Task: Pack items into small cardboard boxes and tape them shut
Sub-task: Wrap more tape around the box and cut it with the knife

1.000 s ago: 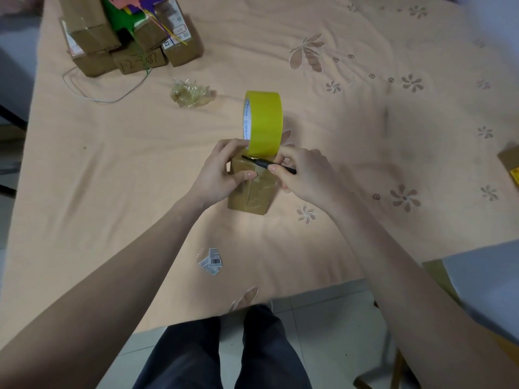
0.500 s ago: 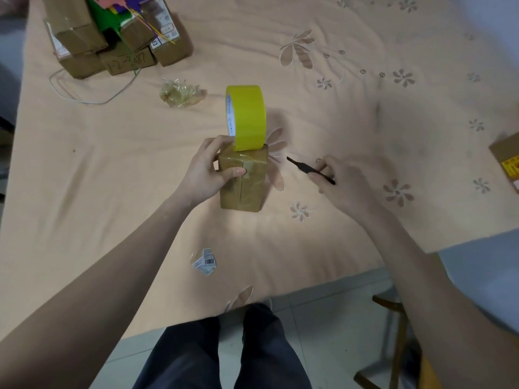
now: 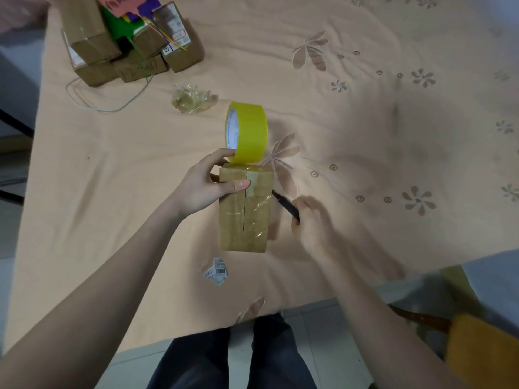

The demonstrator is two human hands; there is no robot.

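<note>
One small cardboard box point(image 3: 243, 209), glossy with clear tape, stands upright; our left hand point(image 3: 202, 186) grips it and the yellow tape roll point(image 3: 247, 131), our right hand point(image 3: 311, 223) grips a black cutter point(image 3: 285, 204).

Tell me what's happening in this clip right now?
A person is taping a small cardboard box on a cloth-covered table. The left hand grips the box's upper end, thumb across the taped seam. The yellow tape roll stands on edge at the box's far end. The right hand holds a dark cutter beside the box's right side. More boxes are stacked at the far left corner.
</note>
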